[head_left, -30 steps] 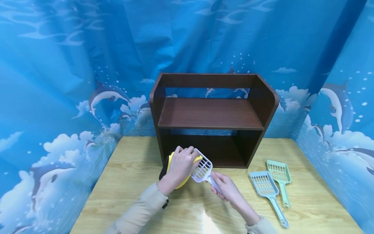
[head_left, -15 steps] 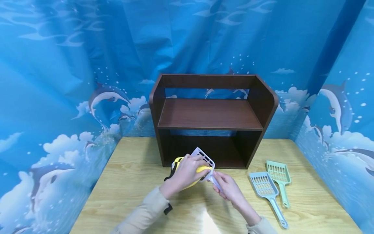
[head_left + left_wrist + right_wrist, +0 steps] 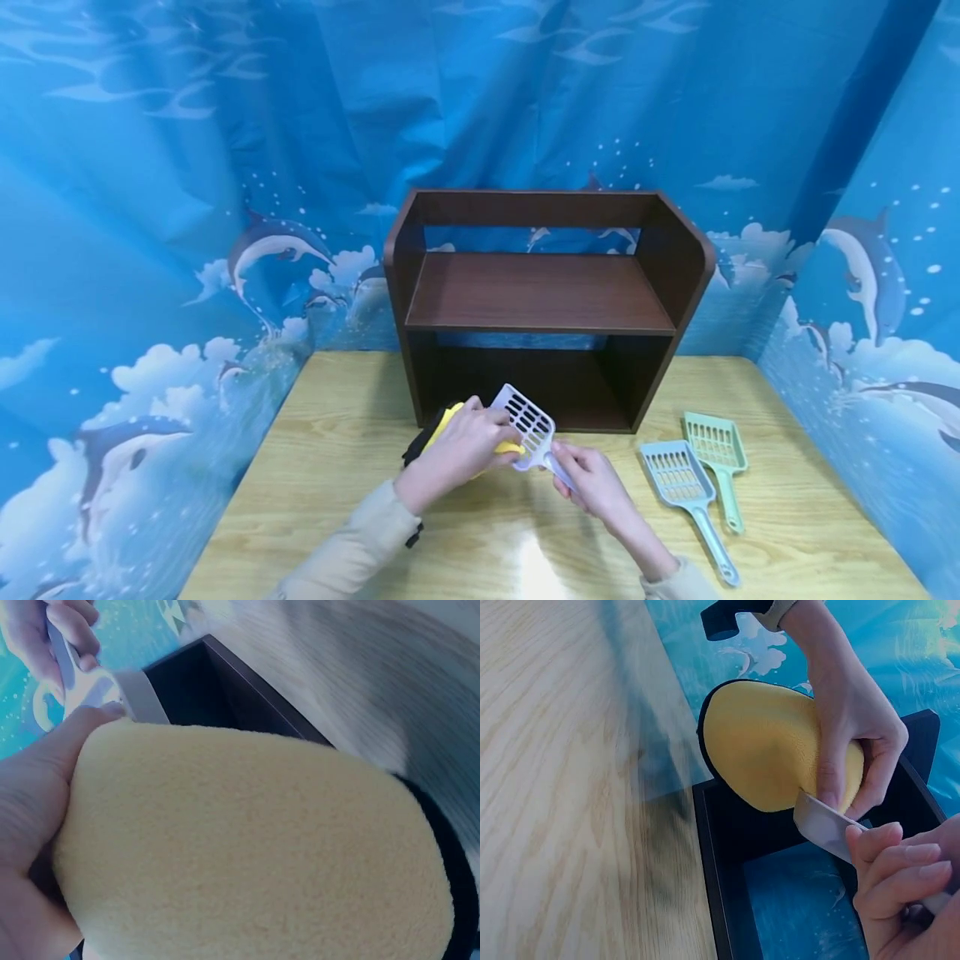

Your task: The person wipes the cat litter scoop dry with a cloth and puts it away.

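Observation:
My right hand (image 3: 592,483) grips the handle of a lavender litter scoop (image 3: 542,427), its slotted head pointing up and left over the table. My left hand (image 3: 467,440) pinches a yellow fleecy cloth (image 3: 262,840) with black edging against the left side of the scoop head. In the right wrist view the left thumb presses the cloth (image 3: 761,746) right at the scoop's edge (image 3: 829,825). The cloth bulges out rounded below the left hand and hides part of the scoop in the left wrist view.
A dark brown two-tier shelf (image 3: 540,292) stands behind the hands on the wooden table (image 3: 315,483). To the right lie a blue litter scoop (image 3: 678,475) and a green one (image 3: 716,442), side by side. A blue dolphin-print curtain (image 3: 187,167) surrounds the table.
My left hand slid the cloth rightward across the scoop head, then drew back left, so more slots show now. The right hand with the scoop shifted slightly right.

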